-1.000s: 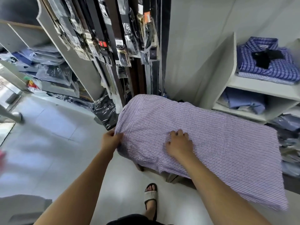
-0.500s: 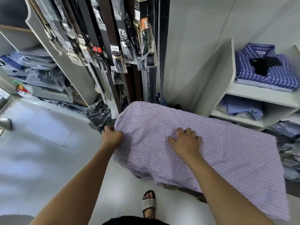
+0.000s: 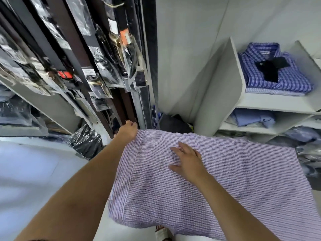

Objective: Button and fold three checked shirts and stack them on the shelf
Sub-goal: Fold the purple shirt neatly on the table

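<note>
- The white shelf unit stands at the right with its open side toward the person, so a finished shirt need only be carried a short way across.
- The purple checked shirt lies spread flat over a raised surface I can't see under the cloth, a desk by my guess. It is laid out wide and smooth, probably so a fold can run straight; one edge droops over the near-left side.
- On the top shelf a folded blue checked shirt sits with its collar to the back, on top of a paler folded one, with something dark lying across it. It looks like the start of the stack.
- The right hand lies flat on the cloth, fingers straight and apart, pressing nothing closed. I'd say it pins the fabric so it won't slide.
- The left hand is at the far-left corner, its grip curled together on the shirt's edge, seemingly to pull that corner taut or lift it for a fold.
- No buttons show from this side.
</note>
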